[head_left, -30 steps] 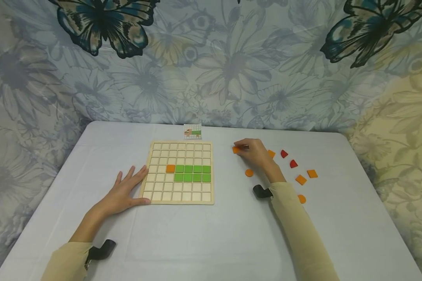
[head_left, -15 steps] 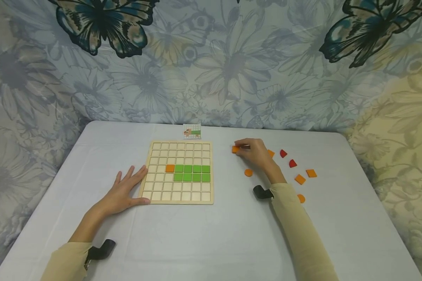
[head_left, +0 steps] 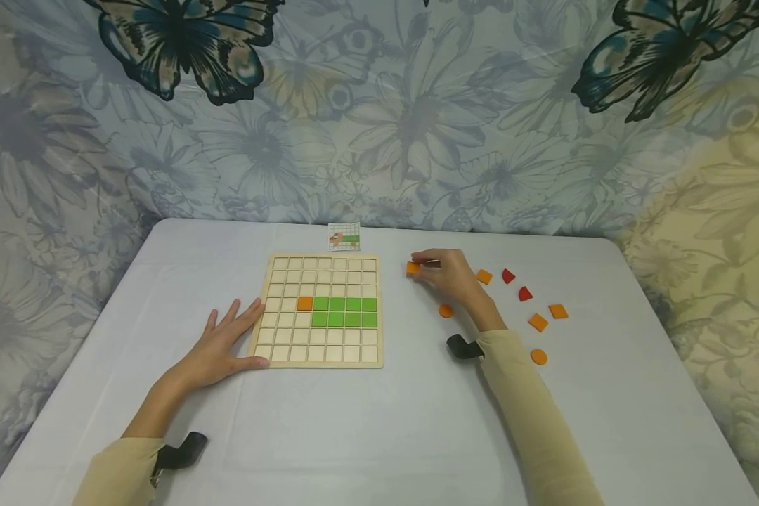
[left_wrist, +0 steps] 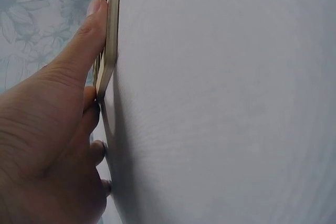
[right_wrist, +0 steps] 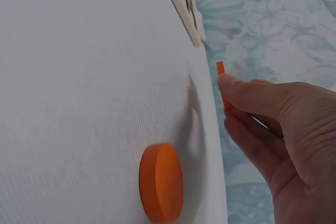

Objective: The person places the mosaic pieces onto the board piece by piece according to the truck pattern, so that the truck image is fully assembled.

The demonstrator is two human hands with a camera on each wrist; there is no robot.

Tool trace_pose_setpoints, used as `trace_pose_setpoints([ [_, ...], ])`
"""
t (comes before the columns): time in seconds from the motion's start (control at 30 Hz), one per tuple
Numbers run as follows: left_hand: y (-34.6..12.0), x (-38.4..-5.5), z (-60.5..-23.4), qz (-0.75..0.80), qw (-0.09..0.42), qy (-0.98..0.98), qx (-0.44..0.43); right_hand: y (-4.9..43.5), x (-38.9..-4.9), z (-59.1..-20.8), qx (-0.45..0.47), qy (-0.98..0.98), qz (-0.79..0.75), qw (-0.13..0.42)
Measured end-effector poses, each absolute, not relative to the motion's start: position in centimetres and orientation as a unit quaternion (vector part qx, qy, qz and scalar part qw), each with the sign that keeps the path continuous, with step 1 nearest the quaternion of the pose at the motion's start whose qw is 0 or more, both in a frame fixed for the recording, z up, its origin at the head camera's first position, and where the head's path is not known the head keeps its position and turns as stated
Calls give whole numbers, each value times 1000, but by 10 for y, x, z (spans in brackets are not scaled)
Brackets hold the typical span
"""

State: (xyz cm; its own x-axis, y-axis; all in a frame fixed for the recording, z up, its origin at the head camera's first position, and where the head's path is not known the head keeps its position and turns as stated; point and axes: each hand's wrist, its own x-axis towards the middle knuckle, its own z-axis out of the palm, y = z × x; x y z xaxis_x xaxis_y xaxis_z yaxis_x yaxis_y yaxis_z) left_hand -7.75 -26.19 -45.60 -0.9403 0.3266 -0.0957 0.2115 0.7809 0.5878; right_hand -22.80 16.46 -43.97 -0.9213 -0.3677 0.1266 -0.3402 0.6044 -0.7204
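My right hand (head_left: 445, 275) pinches an orange square tile (head_left: 412, 268) between thumb and fingers, to the right of the board. In the right wrist view that tile (right_wrist: 221, 70) shows edge-on, clear of the white cloth. My left hand (head_left: 218, 348) lies with fingers spread at the left edge of the wooden grid board (head_left: 325, 357); its thumb (left_wrist: 90, 30) rests on the board's rim in the left wrist view. Set in the grid are two rows of green square tiles (head_left: 344, 311) and one orange square tile (head_left: 305, 303) at the left end of the upper row.
A small picture card (head_left: 344, 237) lies behind the board. Right of the right hand lie loose orange squares (head_left: 538, 322), two red quarter-round pieces (head_left: 509, 276) and an orange disc (head_left: 539, 357). Another orange disc (head_left: 445, 310) lies beneath the right hand, near the wrist.
My right hand has shifted slightly left with the orange square tile, off the spot where it was. The left hand stays on the board's edge.
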Motion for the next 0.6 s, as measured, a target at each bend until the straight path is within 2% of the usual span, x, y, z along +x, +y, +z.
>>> trace_pose_setpoints([
  [0.6, -261, -78, -454, 300, 101, 938, 142, 139, -222, -441, -233, 883, -408, 27],
])
